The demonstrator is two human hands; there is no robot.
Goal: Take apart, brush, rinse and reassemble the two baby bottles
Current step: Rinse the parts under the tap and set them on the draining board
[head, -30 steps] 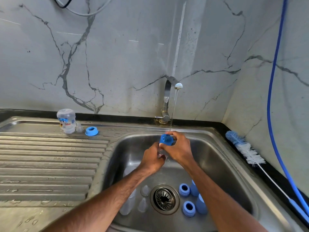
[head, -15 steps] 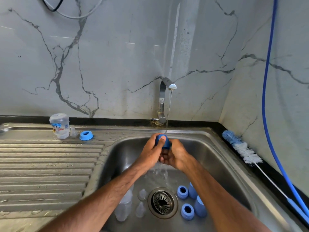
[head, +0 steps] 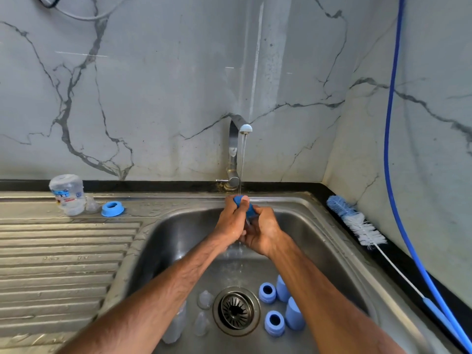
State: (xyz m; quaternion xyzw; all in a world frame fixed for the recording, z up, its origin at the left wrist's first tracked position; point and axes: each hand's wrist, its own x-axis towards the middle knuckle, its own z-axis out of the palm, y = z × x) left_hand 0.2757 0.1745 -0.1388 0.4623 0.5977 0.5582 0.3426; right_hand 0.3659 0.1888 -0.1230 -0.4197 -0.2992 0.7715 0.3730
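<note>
Both hands met over the sink [head: 319, 226], clamped on one blue cap [head: 249, 210] held straight under the thin stream [head: 242, 162] from the tap [head: 240, 129]. The cap's long axis ran tilted, its upper end up and to the left, right where the water struck, its lower end down and to the right. The left hand [head: 231, 222] had its fingers [head: 230, 203] curled round the upper end; the right hand [head: 264, 232] had its fingers [head: 261, 213] wrapped about the lower end, which they largely hid. The hands touched below the cap, and water ran off there toward the drain [head: 236, 310].

The step looked like rinsing. On the counter [head: 63, 251], well off to the left, stood an upturned bottle [head: 67, 194], a teat [head: 92, 205] and a ring [head: 112, 208]. If the cap was bound for that group, the left hand lay nearer and already gripped the end pointing that way; the right would only need to let go. Which end was the open mouth I could not tell.
</note>
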